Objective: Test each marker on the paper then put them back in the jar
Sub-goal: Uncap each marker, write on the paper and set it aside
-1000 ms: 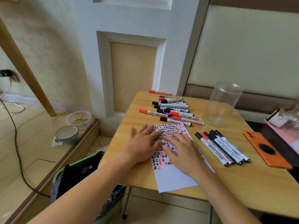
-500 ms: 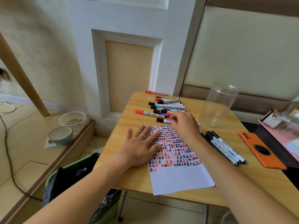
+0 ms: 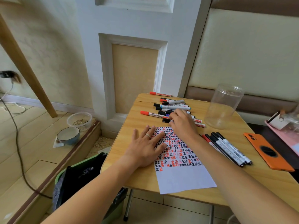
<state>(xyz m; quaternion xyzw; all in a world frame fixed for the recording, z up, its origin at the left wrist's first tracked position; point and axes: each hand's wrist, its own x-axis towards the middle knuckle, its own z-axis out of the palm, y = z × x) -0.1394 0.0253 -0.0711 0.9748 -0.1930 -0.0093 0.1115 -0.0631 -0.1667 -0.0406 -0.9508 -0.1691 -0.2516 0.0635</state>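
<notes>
Right hand has left the paper for the marker pile just beyond it, fingers curling onto a black-capped marker; whether it grips yet I cannot tell. Left hand stays flat, pinning the sheet. Jar, empty, stands to its right

Soft, even daylight over everything, fairly bright, no hard source I can pick out. Shadows are faint: just a thin dark edge under my left hand where it lies on the paper. The clear jar catches pale highlights on its wall, no harsh glare. Wide-angle lens bends straight lines near the edges; my forearms look stretched at the bottom. Pic is a bit soft overall, w/ smearing at far left by the wall socket. Marker print mostly unreadable.
</notes>
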